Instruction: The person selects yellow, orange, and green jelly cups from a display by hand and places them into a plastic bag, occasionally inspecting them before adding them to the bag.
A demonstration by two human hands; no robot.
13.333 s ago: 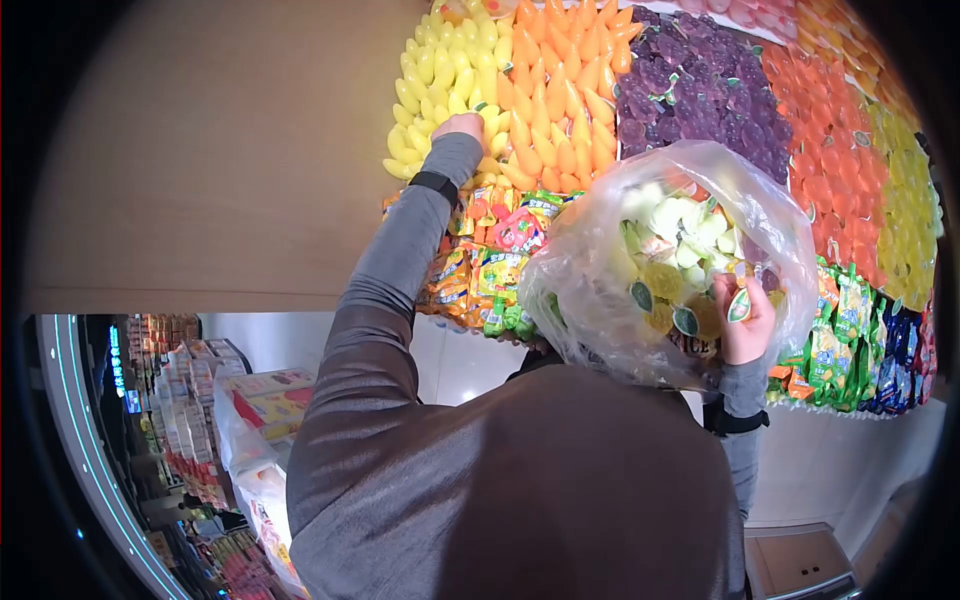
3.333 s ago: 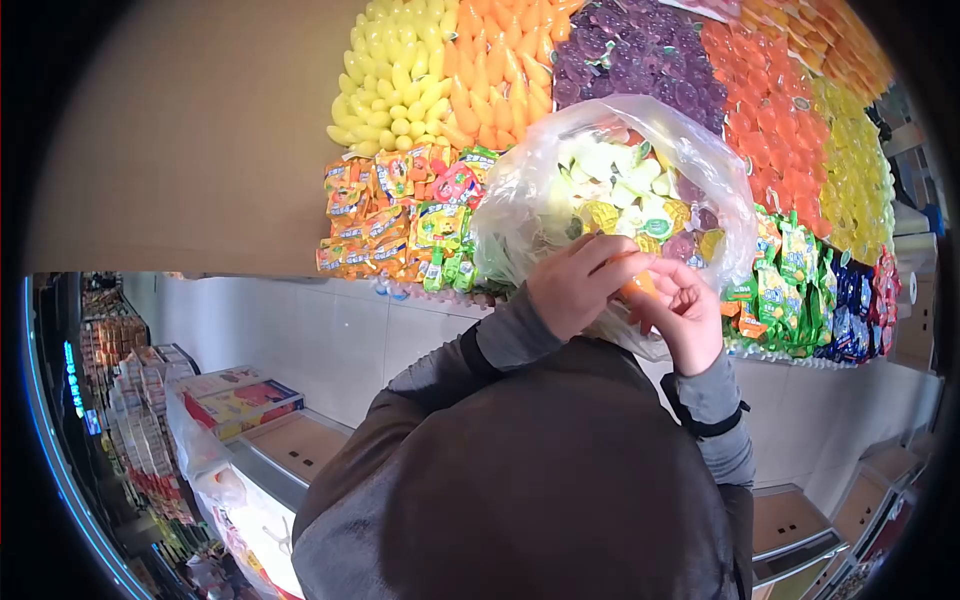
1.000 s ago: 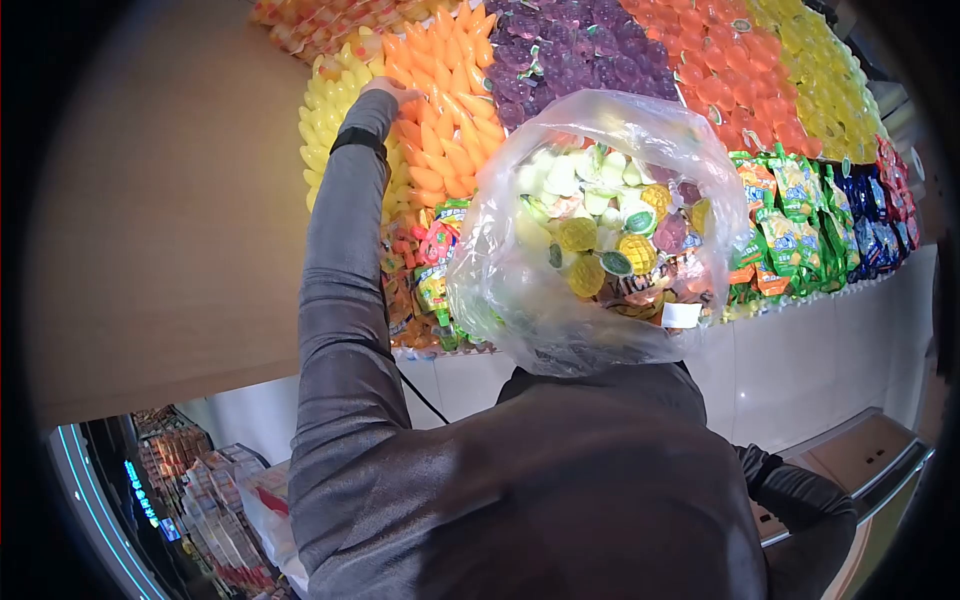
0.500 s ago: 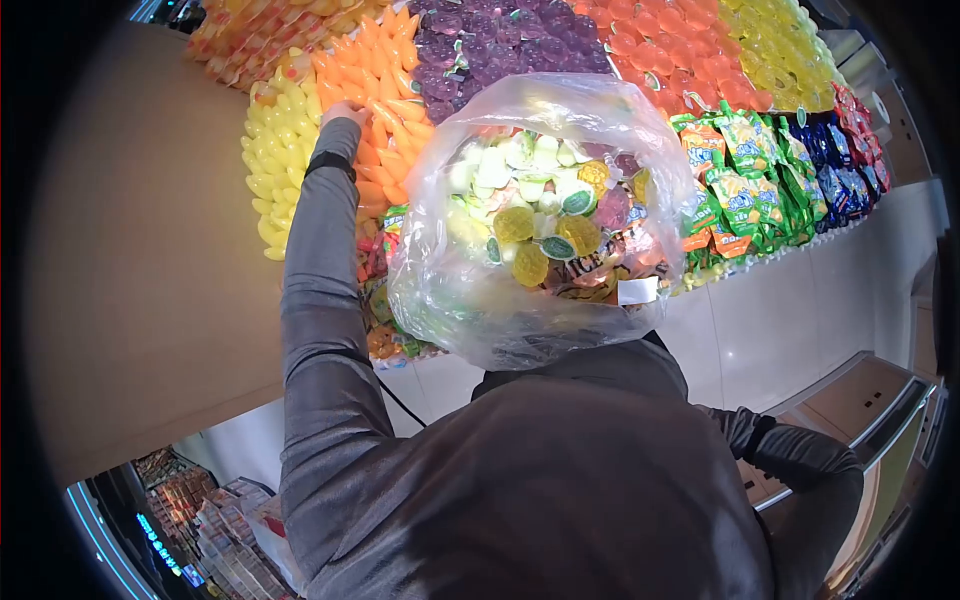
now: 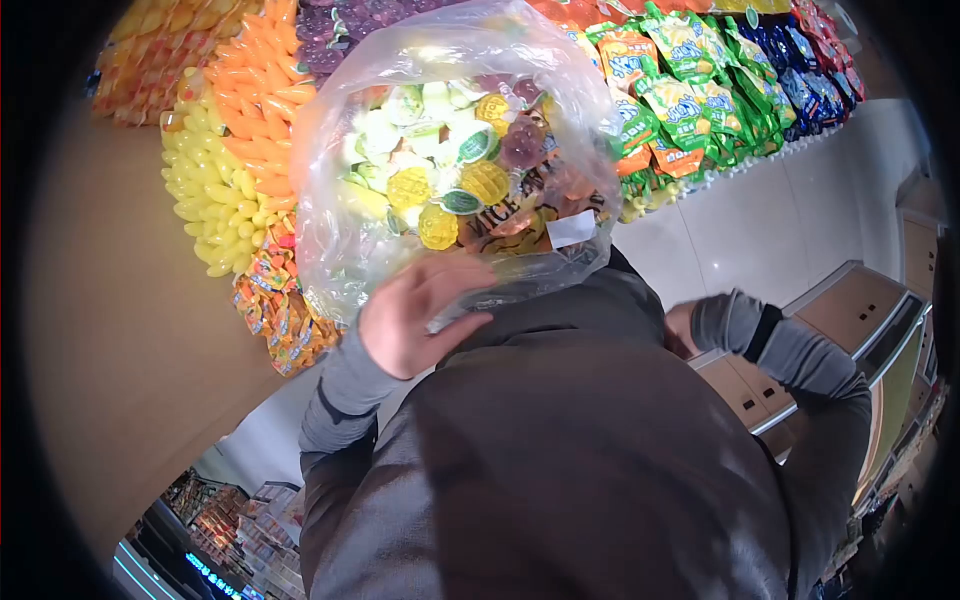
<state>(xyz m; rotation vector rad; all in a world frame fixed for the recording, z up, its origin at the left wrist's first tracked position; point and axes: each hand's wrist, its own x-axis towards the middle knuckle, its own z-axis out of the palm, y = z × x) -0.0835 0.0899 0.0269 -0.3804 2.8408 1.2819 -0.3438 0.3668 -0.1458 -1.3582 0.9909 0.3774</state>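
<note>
A large clear plastic bag (image 5: 325, 205) stands wide-mouthed in front of my body. Inside lie yellow pineapple-shaped pieces (image 5: 408, 187), white-and-green pieces (image 5: 380, 145), a purple grape-shaped piece (image 5: 521, 145) and a printed packet (image 5: 510, 225). My left hand (image 5: 415, 310) is at the bag's near side, its thumb spread from the fingers, which overlap the bag's lower edge. It shows nothing in its grasp. Close to my waist on the right is my right hand (image 5: 682, 328), its fingers hidden by my clothing.
Behind and left of the bag are orange carrot-shaped pieces (image 5: 258, 100), yellow pieces (image 5: 218, 180) and small orange packets (image 5: 285, 320). Green and orange pouches (image 5: 685, 100) and dark blue packets (image 5: 800, 85) fill the right side. A brown surface (image 5: 130, 280) runs along the left.
My left hand has come back from the orange carrot-shaped pieces to the bag's near side. Part of my right hand now shows by my waist. The displays sit higher and further left in view.
</note>
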